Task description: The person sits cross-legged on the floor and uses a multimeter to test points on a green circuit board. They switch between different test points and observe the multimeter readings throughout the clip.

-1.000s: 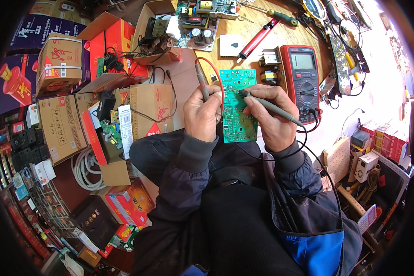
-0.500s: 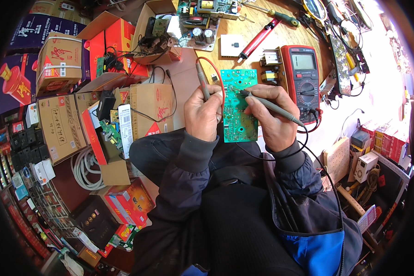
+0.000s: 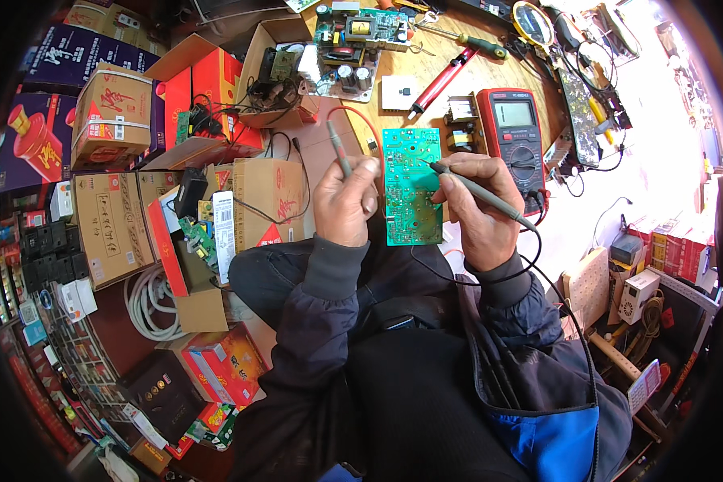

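A green circuit board [image 3: 410, 217] stands lengthwise in front of me, solder side showing. My right hand [image 3: 490, 213] is closed on a grey test probe [image 3: 484, 195] with a black lead; its dark tip lies over the upper middle of the board. Fingers of that hand meet the board's right edge, and what bears the board from below is hidden. Just left of the board, my left hand [image 3: 345, 201] grips a second grey test probe [image 3: 339, 148], red lead, pointing up and away from the board. Beyond my right hand lies a red multimeter [image 3: 522, 132].
On the wooden bench [image 3: 450, 32] lie a red tube-shaped tool [image 3: 443, 83], a screwdriver [image 3: 482, 44], and a larger circuit board [image 3: 357, 48]. Open cartons [image 3: 277, 96] of cables and parts crowd the left. A coiled white hose [image 3: 151, 301] lies below them.
My left hand has drawn left off the board's edge, its probe tilting away. The board has shifted slightly left. My right hand keeps its probe over the board.
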The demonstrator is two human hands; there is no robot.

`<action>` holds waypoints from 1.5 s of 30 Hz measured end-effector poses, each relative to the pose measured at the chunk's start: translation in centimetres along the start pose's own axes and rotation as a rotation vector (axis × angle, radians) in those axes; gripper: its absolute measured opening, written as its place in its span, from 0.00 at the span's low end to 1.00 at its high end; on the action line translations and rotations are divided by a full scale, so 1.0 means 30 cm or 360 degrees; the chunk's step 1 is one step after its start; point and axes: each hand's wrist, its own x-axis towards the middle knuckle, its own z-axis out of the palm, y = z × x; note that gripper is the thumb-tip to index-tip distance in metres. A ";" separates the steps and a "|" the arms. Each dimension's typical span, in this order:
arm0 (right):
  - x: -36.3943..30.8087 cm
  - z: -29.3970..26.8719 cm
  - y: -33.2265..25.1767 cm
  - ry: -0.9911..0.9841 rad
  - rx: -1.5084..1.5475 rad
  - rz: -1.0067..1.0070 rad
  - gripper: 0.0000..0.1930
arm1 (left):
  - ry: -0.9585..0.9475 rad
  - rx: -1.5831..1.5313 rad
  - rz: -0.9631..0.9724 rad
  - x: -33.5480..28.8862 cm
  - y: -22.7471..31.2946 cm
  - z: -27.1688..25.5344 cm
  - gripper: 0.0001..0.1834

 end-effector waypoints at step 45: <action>0.005 0.006 0.082 -0.0101 -0.0196 -0.0120 0.08 | 0.0160 -0.0182 0.0435 -0.014 0.006 0.078 0.09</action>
